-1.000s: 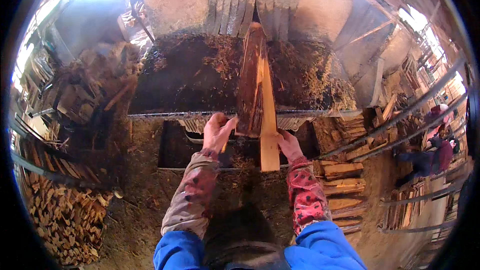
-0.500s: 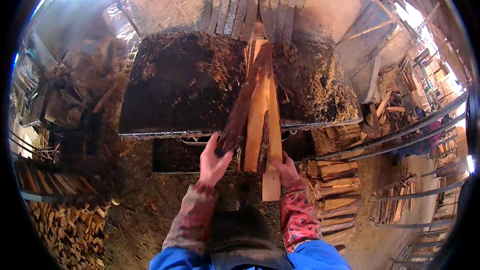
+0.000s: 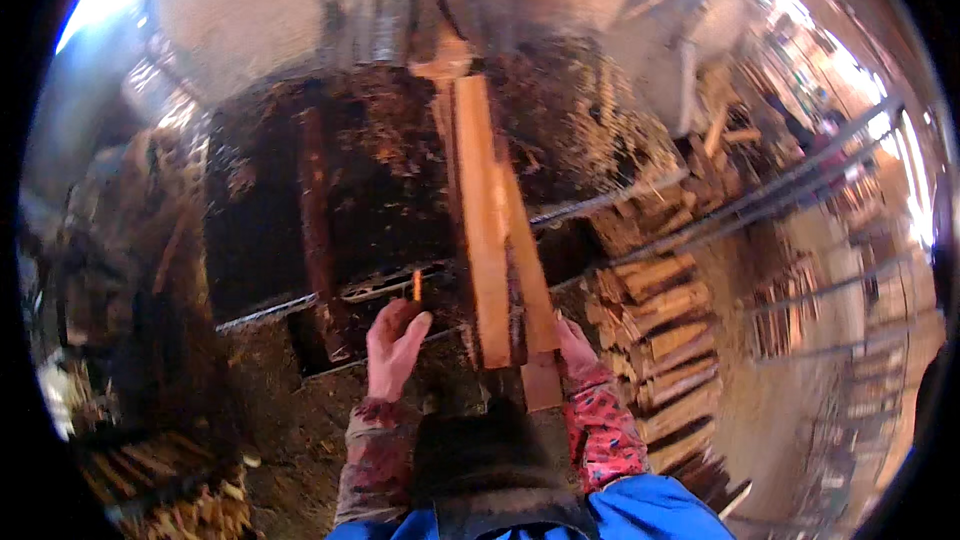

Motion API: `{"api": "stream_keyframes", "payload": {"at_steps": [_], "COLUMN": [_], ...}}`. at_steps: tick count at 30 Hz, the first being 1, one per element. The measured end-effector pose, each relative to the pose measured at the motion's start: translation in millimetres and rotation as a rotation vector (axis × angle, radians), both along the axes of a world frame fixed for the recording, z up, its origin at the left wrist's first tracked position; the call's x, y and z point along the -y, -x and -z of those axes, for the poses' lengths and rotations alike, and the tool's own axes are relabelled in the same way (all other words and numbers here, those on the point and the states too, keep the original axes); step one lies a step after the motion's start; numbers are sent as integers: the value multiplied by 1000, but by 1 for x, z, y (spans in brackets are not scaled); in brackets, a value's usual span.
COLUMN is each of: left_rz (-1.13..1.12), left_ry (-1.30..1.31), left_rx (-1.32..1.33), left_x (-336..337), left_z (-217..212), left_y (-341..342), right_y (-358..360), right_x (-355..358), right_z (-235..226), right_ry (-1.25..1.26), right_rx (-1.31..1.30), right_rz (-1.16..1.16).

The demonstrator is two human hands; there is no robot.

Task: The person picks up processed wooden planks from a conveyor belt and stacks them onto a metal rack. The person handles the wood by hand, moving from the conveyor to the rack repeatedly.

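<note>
Right hand (image 3: 574,344) gripping near end of long split timber (image 3: 487,230) on dark debris-strewn table (image 3: 260,240); left hand (image 3: 393,350) open, fingers loose, just left

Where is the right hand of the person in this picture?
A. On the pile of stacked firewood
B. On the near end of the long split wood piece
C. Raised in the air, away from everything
B: the right hand rests against the near end of the long split wood piece, which lies on the dark bench.
</note>
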State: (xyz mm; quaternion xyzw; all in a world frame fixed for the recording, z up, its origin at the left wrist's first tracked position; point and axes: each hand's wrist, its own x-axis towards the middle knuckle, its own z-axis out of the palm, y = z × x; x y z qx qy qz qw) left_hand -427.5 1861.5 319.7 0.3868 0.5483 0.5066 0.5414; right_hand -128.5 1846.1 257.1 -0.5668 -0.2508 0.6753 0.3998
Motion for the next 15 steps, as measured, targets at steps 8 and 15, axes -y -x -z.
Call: {"api": "stream_keyframes", "payload": {"at_steps": [8,15], "left_rz": [269,301], "left_ry": [284,264], "left_rx": [729,564], "left_x": [-64,-50], "left_z": [63,107], "left_y": [-48,-37], "right_y": [41,21], "right_x": [21,39], "right_z": [-6,17], "right_ry": [95,-90], "right_rx": [-104,104], "right_rz": [154,-147]}}
